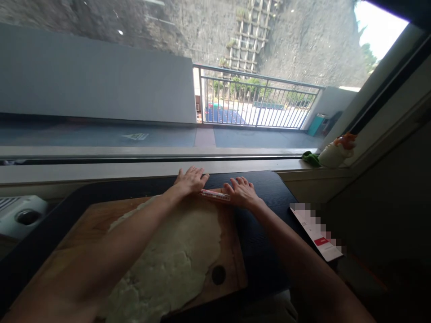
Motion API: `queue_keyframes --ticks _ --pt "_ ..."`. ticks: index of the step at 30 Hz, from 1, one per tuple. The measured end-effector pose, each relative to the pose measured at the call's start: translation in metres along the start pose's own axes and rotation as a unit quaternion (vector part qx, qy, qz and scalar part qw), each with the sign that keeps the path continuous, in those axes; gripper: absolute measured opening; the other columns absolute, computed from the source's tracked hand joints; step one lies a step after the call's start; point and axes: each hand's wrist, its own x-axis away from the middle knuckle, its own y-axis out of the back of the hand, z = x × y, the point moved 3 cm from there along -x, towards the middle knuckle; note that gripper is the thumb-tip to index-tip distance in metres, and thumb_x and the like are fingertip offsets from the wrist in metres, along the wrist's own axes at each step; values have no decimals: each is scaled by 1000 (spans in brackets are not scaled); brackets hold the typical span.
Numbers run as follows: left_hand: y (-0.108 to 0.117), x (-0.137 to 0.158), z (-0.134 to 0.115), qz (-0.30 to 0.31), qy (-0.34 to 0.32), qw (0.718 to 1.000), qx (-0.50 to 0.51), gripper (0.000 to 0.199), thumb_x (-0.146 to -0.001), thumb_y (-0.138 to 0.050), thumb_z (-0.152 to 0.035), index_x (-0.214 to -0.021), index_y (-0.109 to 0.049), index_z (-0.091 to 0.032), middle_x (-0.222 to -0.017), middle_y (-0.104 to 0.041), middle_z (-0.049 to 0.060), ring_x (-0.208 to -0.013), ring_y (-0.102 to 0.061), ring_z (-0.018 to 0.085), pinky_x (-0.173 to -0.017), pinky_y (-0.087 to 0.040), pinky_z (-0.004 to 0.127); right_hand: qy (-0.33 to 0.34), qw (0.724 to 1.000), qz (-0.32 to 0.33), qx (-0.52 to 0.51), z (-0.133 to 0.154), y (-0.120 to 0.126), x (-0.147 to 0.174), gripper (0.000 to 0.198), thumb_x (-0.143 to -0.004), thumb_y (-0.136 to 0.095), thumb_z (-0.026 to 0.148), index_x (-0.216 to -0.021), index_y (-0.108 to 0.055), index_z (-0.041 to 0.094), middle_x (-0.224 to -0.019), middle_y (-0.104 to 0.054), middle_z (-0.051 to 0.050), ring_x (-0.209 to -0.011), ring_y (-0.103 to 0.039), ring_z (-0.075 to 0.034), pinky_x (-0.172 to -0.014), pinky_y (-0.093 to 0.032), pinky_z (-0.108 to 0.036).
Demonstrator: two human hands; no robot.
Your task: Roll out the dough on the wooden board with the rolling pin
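Observation:
A sheet of pale dough (175, 251), thin with a ragged edge and some wrinkles, lies spread over a wooden cutting board (235, 264). At the board's far edge lies a slim rod with a pink-and-white printed surface (215, 194). My left hand (192, 180) rests palm down over the rod's left end, fingers stretched forward and apart. Over its right end lies my right hand (243, 193), also palm down with fingers spread. Both palms hide the rod's ends. My left forearm crosses above the dough and covers part of it.
The board rests on a dark table (266, 184) against a window sill (134, 172). A phone-like device (316, 233), partly pixelated, is at the right edge. A white appliance (22, 215) stands left. A pale figurine (335, 154) and a green object (311, 158) sit on the sill.

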Motion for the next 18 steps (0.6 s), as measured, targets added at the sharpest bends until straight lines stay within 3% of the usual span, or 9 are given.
queue_keyframes --ticks 6,11,13,18 --pt "-15 44 14 -77 -81 994 -20 62 -93 -16 -53 -142 -35 -21 -150 -32 5 -141 -17 22 -112 -5 52 94 992 -76 -31 20 -18 47 58 -93 -19 59 -136 -38 25 -140 -41 -8 -136 -22 -26 -106 -20 -45" --pt "-2 18 0 -38 -32 999 -4 60 -93 -17 -48 -141 -36 -17 -150 -32 7 -141 -19 23 -112 -9 54 -7 999 -49 -24 5 -11 12 60 -93 -19 58 -132 -44 19 -141 -40 -12 -135 -25 -29 -104 -23 -47" --pt "-1 17 -1 -41 -29 999 -1 60 -93 -17 -48 -141 -35 -17 -150 -33 7 -141 -19 23 -112 -9 52 -16 999 -40 -26 5 -11 12 63 -93 -18 58 -133 -43 17 -143 -38 -14 -135 -25 -29 -104 -24 -47" --pt "-16 62 18 -97 -98 990 -24 61 -94 -16 -49 -140 -38 -17 -149 -34 7 -141 -19 21 -114 -5 46 84 993 -74 -23 27 -21 56 64 -93 -20 59 -140 -35 17 -144 -38 -11 -138 -20 -28 -109 -18 -44"
